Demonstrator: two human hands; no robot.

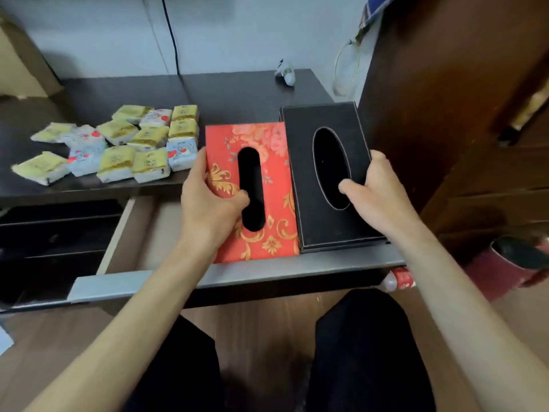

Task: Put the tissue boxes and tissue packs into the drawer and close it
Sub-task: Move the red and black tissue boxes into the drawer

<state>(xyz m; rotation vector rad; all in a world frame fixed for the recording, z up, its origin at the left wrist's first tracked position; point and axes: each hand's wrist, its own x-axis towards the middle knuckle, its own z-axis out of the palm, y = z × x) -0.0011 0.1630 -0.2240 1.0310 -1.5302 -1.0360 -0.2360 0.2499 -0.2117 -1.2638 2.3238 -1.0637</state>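
Note:
A red tissue box with gold flowers (276, 185) lies over the open drawer (133, 233), and my left hand (208, 203) grips its left edge with the thumb in the slot. A black tissue box (306, 179) lies beside it on the right. My right hand (377, 191) holds that box by its right edge, thumb in the oval opening. Several small tissue packs (118, 144), yellow and white-blue, lie scattered on the dark tabletop (231, 93) to the left. The drawer's grey front (124, 285) is pulled out toward me.
A dark wooden cabinet (445, 99) stands close on the right. A small white object (285, 73) sits at the table's back. A black cable (171, 34) runs down the wall. A red bin (511, 263) and a red-labelled bottle (399, 280) are on the floor right. My knees are below.

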